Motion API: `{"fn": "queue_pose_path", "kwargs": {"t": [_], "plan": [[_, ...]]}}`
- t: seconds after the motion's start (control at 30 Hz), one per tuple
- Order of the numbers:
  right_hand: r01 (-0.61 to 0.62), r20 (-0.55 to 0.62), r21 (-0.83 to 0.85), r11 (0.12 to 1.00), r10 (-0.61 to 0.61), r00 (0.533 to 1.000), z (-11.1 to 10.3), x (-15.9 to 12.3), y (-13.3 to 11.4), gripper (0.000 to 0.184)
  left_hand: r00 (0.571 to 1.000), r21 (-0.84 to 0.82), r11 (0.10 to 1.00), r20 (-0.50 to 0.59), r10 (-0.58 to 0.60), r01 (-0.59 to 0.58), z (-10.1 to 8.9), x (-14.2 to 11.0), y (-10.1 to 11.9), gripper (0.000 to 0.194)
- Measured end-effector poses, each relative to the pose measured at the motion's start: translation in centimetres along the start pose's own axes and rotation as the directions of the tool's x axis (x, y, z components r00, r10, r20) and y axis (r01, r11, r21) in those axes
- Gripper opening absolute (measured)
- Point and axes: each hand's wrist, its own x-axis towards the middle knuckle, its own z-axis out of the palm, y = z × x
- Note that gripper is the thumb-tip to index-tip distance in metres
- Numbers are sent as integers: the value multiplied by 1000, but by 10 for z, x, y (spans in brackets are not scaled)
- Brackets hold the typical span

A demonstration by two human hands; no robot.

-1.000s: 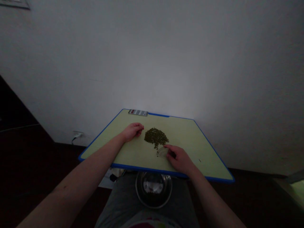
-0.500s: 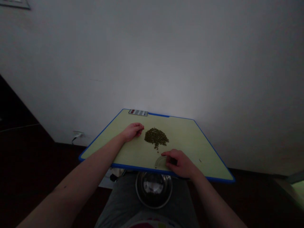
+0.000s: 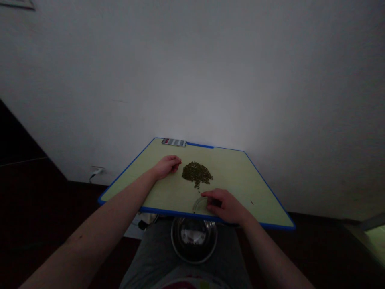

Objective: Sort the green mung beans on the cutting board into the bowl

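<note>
A pale green board (image 3: 240,180) with a blue rim lies across my lap. A heap of small dark green grains (image 3: 197,173) sits at its middle. My left hand (image 3: 167,165) rests on the board just left of the heap, fingers curled, nothing visible in them. My right hand (image 3: 224,204) is near the board's front edge, fingers curled on a small clear round dish (image 3: 200,204). A steel bowl (image 3: 194,237) sits on my lap below the board's front edge.
A phone-like flat object (image 3: 173,142) lies at the board's far edge against the white wall. A wall socket with a plug (image 3: 96,171) is low on the left. Dark floor lies on both sides. A tiny dark speck (image 3: 252,202) lies on the board's right part.
My right hand has drawn the clear dish from beside the heap toward the board's front edge and slightly left. My left hand has stayed in place.
</note>
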Motion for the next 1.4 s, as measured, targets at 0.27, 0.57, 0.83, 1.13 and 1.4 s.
{"fn": "queue_pose_path", "kwargs": {"t": [0.27, 0.57, 0.83, 1.13, 1.4], "plan": [[8, 11, 30, 1000, -8, 1000, -1, -3, 2, 38, 1000, 16, 1000, -18, 2, -2, 0, -1, 0, 17], [-105, -148, -9, 994, 103, 984, 4, -3, 10, 38, 1000, 35, 999, -8, 15, -14, 0, -1, 0, 17], [-260, -312, -40, 965, 235, 920, 6, 6, 13, 35, 1000, 36, 999, -8, 15, -15, -2, 1, -2, 18], [-233, -279, -51, 971, 210, 937, 7, 9, 12, 37, 1000, 22, 1000, -3, 9, -9, 0, -1, 1, 17], [-167, -216, -81, 983, 147, 965, 5, 11, 9, 39, 1000, 19, 1000, -2, 13, -13, -2, 1, -2, 17]]}}
